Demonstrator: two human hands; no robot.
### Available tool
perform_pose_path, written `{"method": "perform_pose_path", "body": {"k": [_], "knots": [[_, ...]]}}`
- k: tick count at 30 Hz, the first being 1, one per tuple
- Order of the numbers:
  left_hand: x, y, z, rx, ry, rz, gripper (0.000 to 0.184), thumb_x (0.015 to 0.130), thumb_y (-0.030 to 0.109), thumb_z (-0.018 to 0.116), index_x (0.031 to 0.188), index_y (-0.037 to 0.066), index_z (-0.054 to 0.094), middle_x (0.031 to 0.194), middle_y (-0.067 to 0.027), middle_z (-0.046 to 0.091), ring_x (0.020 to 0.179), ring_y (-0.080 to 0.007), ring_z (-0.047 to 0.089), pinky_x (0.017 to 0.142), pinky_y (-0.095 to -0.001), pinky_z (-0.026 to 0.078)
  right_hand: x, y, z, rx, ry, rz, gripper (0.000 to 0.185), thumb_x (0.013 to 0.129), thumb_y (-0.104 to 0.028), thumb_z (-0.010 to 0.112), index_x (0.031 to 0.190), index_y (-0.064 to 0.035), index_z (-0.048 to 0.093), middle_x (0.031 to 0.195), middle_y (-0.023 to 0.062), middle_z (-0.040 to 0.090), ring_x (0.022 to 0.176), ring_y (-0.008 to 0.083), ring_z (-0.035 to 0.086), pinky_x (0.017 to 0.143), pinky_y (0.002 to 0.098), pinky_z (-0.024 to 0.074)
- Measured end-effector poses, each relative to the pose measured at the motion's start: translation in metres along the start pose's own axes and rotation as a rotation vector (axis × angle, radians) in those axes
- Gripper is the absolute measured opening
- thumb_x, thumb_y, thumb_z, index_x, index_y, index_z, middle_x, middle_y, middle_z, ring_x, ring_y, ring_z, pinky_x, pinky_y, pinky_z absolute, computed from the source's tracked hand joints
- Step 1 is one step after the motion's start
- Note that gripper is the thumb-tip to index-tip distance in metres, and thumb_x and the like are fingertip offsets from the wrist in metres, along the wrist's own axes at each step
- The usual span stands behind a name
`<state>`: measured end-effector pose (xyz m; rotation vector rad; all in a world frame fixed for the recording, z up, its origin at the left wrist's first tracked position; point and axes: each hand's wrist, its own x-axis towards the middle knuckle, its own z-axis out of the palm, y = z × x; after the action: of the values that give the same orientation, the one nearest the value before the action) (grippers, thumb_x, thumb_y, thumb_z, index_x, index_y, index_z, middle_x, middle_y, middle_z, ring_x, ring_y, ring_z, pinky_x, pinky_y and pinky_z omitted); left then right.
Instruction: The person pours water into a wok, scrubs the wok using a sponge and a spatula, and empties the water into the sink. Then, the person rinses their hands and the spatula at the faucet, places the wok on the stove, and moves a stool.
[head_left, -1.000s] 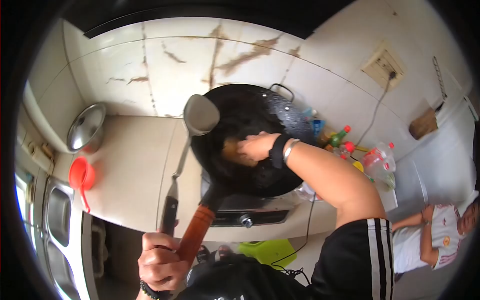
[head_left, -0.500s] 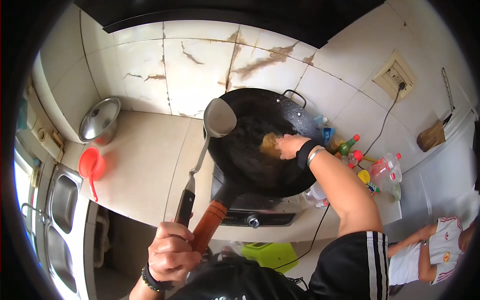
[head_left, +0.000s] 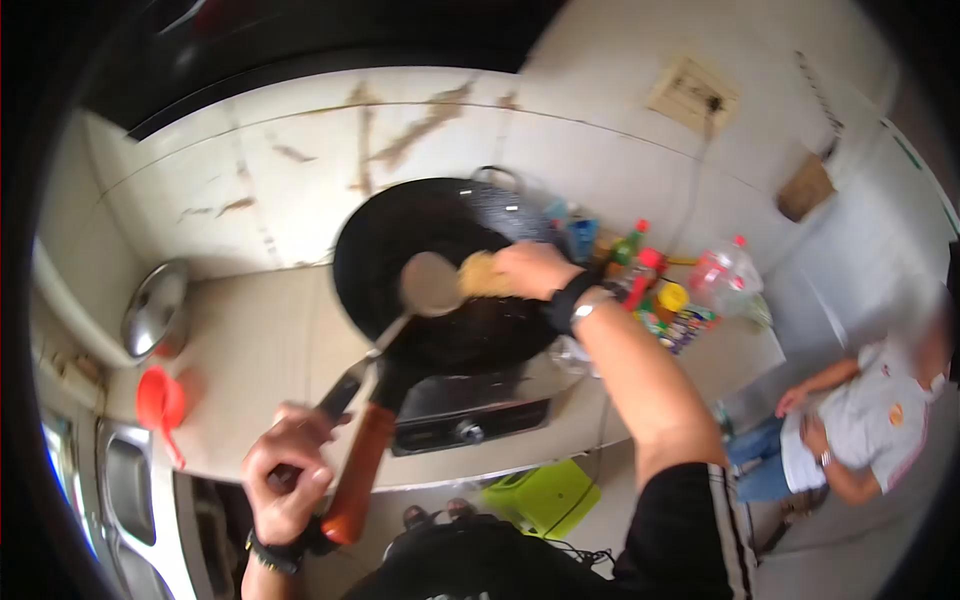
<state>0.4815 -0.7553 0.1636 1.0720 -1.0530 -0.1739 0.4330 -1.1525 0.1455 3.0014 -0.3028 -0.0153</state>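
Observation:
My left hand (head_left: 288,470) is closed around the dark handle of a metal wok spatula (head_left: 432,284). The spatula's rounded head is tilted over the black wok (head_left: 385,220), beside my right hand. My right hand (head_left: 532,270) is closed on a tan, rough-textured scrubber (head_left: 483,277), held against or very near the edge of the spatula head. Motion blur hides whether the two touch. The wok's wooden handle (head_left: 360,470) points toward me, just right of my left hand, which is off it. The wok rests on a stove (head_left: 470,425).
Bottles (head_left: 630,245) and jars crowd the counter right of the wok. At left are a red dipper (head_left: 160,398), a lidded metal pot (head_left: 158,310) and a sink (head_left: 130,480). A green stool (head_left: 545,500) stands below. Another person (head_left: 850,420) is at the right.
The view has shifted and turned. The spatula head has come down from the wok's left rim to the scrubber. My left hand has drawn away from the wok handle.

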Motion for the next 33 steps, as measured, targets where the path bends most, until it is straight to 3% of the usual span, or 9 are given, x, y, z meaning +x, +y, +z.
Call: {"method": "perform_pose_path", "body": {"k": [1,4,7,9,15,22,25,29,33], "knots": [[0.003,-0.003,0.000,-0.028,-0.001,0.002,0.010,0.075,0.004,0.064,0.077,0.002,0.054,0.074,-0.0077,0.053,0.082,-0.0267,0.050,0.083,-0.0482,0.048,0.004,0.010,0.022,-0.032,0.142,-0.007,0.014,0.073,-0.016,0.059,0.083,-0.0081,0.064,0.085,0.0127,0.064,0.085,0.0335,0.062,0.070,0.0429,0.0508],[0.016,0.000,0.003,-0.063,-0.031,-0.081,0.011,0.076,-0.002,0.064,0.083,0.002,0.057,0.078,-0.0091,0.055,0.087,-0.0240,0.052,0.086,-0.0434,0.047,-0.007,-0.002,-0.004,-0.008,-0.250,-0.042,0.017,0.076,-0.012,0.057,0.087,-0.0060,0.068,0.091,0.0172,0.065,0.090,0.0342,0.062,0.078,0.0433,0.0503],[0.017,-0.002,0.000,-0.077,-0.014,-0.129,0.011,0.077,-0.003,0.063,0.084,0.002,0.057,0.081,-0.0107,0.055,0.088,-0.0230,0.052,0.088,-0.0434,0.047,0.000,-0.003,0.001,0.022,0.005,0.014,0.015,0.077,-0.015,0.058,0.085,-0.0063,0.067,0.089,0.0160,0.064,0.087,0.0346,0.062,0.075,0.0430,0.0517],[0.018,-0.002,0.001,-0.104,0.021,-0.144,0.010,0.077,-0.002,0.062,0.084,0.002,0.057,0.082,-0.0115,0.054,0.089,-0.0229,0.052,0.089,-0.0438,0.046,0.003,-0.019,-0.002,0.072,0.185,-0.177,0.014,0.074,-0.010,0.060,0.087,-0.0072,0.063,0.086,0.0129,0.060,0.078,0.0335,0.061,0.072,0.0414,0.0499],[0.013,0.000,0.009,-0.255,0.184,-0.124,0.015,0.078,0.009,0.063,0.080,0.004,0.049,0.076,-0.0055,0.045,0.081,-0.0209,0.046,0.083,-0.0530,0.050,0.030,-0.071,0.016,0.133,0.146,-0.387,0.014,0.074,-0.008,0.057,0.087,-0.0035,0.060,0.096,0.0136,0.057,0.087,0.0333,0.057,0.077,0.0408,0.0478],[-0.001,0.002,-0.001,-0.323,0.165,-0.104,0.026,0.079,0.016,0.068,0.082,0.008,0.044,0.074,-0.0031,0.039,0.082,-0.0213,0.042,0.082,-0.0594,0.049,0.037,-0.030,0.020,0.057,0.110,0.000,0.016,0.074,-0.009,0.056,0.084,-0.0026,0.066,0.093,0.0149,0.063,0.086,0.0370,0.061,0.073,0.0442,0.0502],[-0.005,0.000,-0.009,-0.303,0.117,-0.044,0.029,0.078,0.019,0.071,0.081,0.010,0.044,0.074,-0.0025,0.039,0.081,-0.0216,0.041,0.081,-0.0608,0.048,0.048,-0.006,0.014,0.411,0.102,0.166,0.016,0.073,-0.013,0.058,0.080,-0.0017,0.065,0.092,0.0172,0.063,0.080,0.0350,0.062,0.067,0.0424,0.0497],[-0.009,0.001,-0.021,-0.238,0.058,0.036,0.033,0.073,0.023,0.076,0.074,0.013,0.045,0.068,0.0004,0.038,0.078,-0.0211,0.041,0.080,-0.0632,0.047,0.020,-0.004,-0.020,1.190,-0.015,0.288,0.025,0.082,-0.024,0.060,0.092,-0.0011,0.061,0.088,0.0068,0.064,0.075,0.0180,0.061,0.063,0.0319,0.0478],[-0.009,-0.007,-0.030,-0.225,-0.017,0.071,0.034,0.074,0.026,0.076,0.072,0.015,0.044,0.063,0.0017,0.037,0.077,-0.0208,0.042,0.080,-0.0627,0.048,0.017,0.009,-0.008,1.551,0.010,0.157,0.021,0.080,-0.012,0.064,0.095,0.0023,0.059,0.087,0.0052,0.061,0.079,0.0129,0.059,0.068,0.0272,0.0474]]}}
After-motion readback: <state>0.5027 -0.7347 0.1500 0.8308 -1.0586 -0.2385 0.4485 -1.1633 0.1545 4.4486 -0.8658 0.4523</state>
